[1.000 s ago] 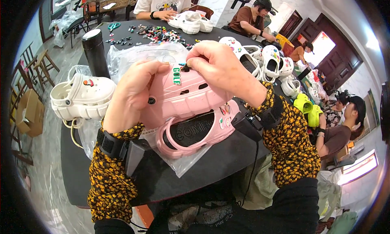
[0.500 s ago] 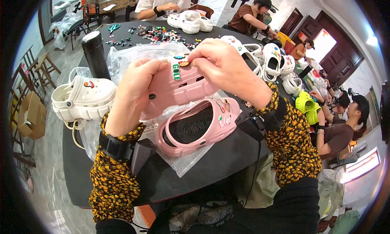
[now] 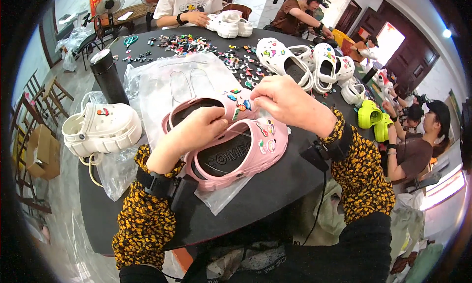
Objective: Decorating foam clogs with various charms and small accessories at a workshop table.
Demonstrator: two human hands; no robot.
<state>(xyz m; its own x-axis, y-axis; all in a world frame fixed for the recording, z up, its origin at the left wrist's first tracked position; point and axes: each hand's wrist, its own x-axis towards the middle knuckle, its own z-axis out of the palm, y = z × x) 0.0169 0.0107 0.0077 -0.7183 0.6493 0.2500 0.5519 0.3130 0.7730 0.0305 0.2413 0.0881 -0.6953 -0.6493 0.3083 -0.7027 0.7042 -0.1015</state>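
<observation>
Two pink clogs lie side by side in the middle of the table. My left hand (image 3: 194, 130) is closed around the near side of the far pink clog (image 3: 227, 105), its fingers partly hidden behind the hand's back. Over that clog's toe, my right hand (image 3: 290, 103) has thumb and fingers drawn together beside several colourful shoe charms (image 3: 241, 104); whatever is pinched there is hidden. The near pink clog (image 3: 260, 166) shows a black insole and more charms on its upper. Beneath both is a clear plastic bag (image 3: 216, 199).
Left stands a white clog (image 3: 105, 128) near a black bottle (image 3: 108, 76). Loose charms (image 3: 189, 44) are scattered at the back. White clogs (image 3: 275, 54) and green clogs (image 3: 368, 113) stand to the right. Other people sit around the black table (image 3: 246, 199).
The far pink clog has come down from a tilted, raised position onto the table, beside the near one. My left hand has moved right and down along it; my right hand has shifted slightly right.
</observation>
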